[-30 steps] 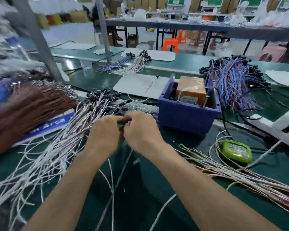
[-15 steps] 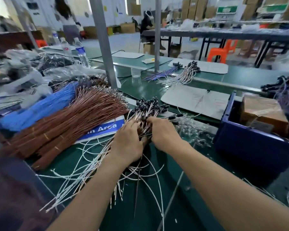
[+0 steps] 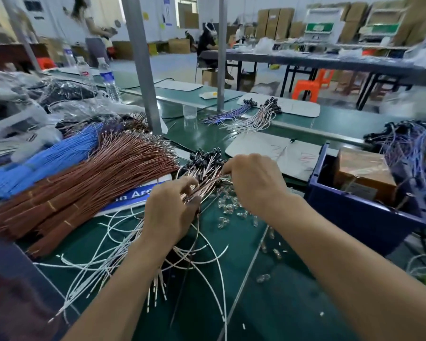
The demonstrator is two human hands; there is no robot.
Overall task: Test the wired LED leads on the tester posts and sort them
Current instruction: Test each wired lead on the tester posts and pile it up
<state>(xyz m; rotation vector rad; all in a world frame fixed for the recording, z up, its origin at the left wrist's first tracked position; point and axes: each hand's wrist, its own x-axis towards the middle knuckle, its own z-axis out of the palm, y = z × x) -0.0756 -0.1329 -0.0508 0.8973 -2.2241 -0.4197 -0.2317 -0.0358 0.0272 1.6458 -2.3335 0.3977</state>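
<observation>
So the LED lead bundle (image 3: 205,169) is held low over the table (image 3: 268,303), wires gripped by the left hand (image 3: 169,214), black-capped end pinched by the right hand (image 3: 255,184).

It is bright in here. Soft white light falls from above and spreads evenly, and the brightest spot is the top left corner. The green table (image 3: 276,316) has a pale shine farther back. Shadows are faint, with only a small dark patch under the left hand (image 3: 169,212). The wired LED leads (image 3: 204,168) in the middle look fairly sharp. The sides are smeared: the blue wires (image 3: 42,163) and the purple wires (image 3: 413,153) look streaky. The grey post (image 3: 143,70) leans, because straight lines bend near the edges. The far boxes (image 3: 276,23) look fuzzy.
</observation>
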